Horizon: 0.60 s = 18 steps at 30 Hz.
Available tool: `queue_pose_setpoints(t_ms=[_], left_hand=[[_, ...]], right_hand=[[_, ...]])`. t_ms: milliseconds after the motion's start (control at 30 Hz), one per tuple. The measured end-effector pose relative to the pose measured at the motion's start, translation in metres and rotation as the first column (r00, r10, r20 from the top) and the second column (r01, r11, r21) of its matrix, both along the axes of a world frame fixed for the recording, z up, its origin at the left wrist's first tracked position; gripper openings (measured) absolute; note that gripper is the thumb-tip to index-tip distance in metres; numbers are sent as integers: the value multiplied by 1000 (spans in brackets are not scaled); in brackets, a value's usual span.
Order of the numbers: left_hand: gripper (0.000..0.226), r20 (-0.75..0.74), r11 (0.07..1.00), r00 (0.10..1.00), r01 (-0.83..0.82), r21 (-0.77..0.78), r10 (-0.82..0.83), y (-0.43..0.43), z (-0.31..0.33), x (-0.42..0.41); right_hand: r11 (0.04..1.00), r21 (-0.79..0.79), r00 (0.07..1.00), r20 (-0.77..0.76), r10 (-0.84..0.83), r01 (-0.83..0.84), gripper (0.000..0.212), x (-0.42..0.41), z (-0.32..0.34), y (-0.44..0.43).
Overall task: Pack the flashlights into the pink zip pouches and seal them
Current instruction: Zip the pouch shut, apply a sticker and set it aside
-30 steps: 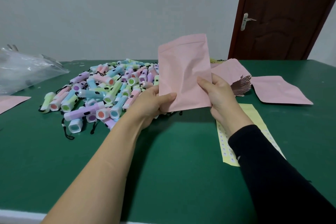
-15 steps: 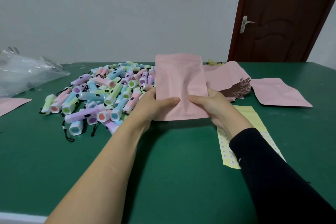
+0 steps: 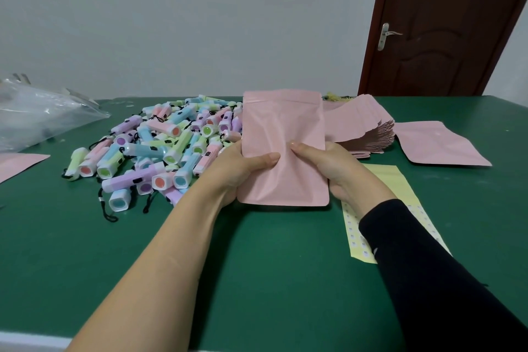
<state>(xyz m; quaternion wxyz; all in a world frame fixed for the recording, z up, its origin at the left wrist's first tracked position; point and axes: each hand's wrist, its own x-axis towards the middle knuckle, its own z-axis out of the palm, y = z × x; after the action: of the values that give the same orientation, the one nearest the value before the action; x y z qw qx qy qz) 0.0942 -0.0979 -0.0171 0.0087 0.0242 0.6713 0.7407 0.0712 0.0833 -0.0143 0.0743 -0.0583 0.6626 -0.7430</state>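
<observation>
Above the green counter (image 3: 257, 266), close in front of the person, a pink pouch (image 3: 283, 145) stands upright with its zip end up. The left grip (image 3: 240, 171) pinches its left edge, thumb on the front face and fingers behind. The right grip (image 3: 338, 171) pinches the right edge the same way. Whether the pouch's bottom touches the counter I cannot tell. The flashlights (image 3: 160, 140) lie heaped just behind the left grip. A pouch stack (image 3: 368, 128) lies behind the right grip, with a loose pouch (image 3: 437, 145) beside it. A yellow sticker sheet (image 3: 385, 177) lies under the right wrist.
</observation>
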Motion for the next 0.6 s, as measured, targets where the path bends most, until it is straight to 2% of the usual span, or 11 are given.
queue_pose_setpoints(t_ms=[200,367,600], left_hand=[[31,-13,999,999,40,26,-39,1,1,1],[30,-5,996,998,68,57,-68,5,-1,3],[46,28,994,994,103,31,-104,3,2,5]], right_hand=[[997,-72,996,82,-29,35,30,1,3,-2],[990,-106,994,68,-89,96,23,1,4,-2],[984,-73,987,11,-160,161,10,2,4,-6]])
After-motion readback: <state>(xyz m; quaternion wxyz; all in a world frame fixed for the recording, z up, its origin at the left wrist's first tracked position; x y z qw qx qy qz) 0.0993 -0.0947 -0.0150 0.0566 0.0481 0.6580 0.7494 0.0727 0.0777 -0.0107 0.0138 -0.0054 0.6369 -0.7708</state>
